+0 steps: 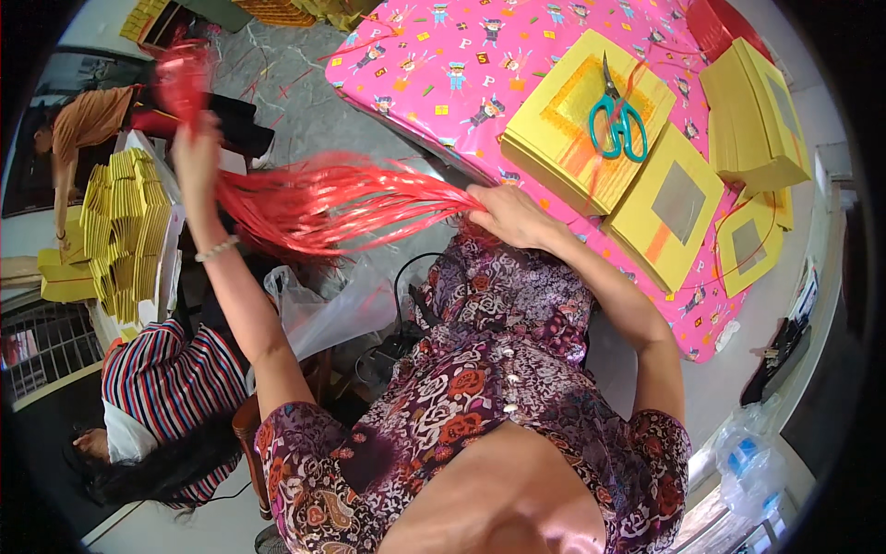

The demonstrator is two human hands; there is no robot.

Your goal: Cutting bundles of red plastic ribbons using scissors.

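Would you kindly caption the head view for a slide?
Left hand and right hand hold red strands; teal-handled scissors lie on a yellow stack.

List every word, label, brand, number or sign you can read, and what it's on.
Pink cover: single letters scattered in the cartoon print; I don't copy printed text.
Clear bag, lower right: blue patch, too small and blurred to tell whether it has text.
Red strands, scissors, yellow stacks: no text that I can make out.

Buttoned floral garment (480,369), pale bracelet (218,248)
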